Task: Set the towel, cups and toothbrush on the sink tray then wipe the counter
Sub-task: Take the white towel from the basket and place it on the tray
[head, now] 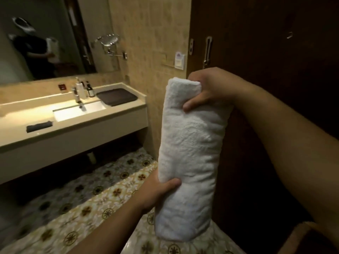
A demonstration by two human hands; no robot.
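A rolled white towel (190,154) stands nearly upright in front of me, held in both hands. My right hand (207,88) grips its top end, thumb across the front. My left hand (159,191) clasps its lower left side. A dark tray (117,97) lies on the right end of the beige counter (33,123), beside the white sink basin (77,111). A dark folded cloth (39,126) rests near the counter's front edge. No cups or toothbrush show.
A tap (76,95) and several bottles (86,88) stand behind the basin. A mirror (42,33) hangs above, with a swing-arm mirror (110,41) on the tiled wall. A dark wooden door (256,43) fills the right. Patterned tiles (91,198) cover the floor.
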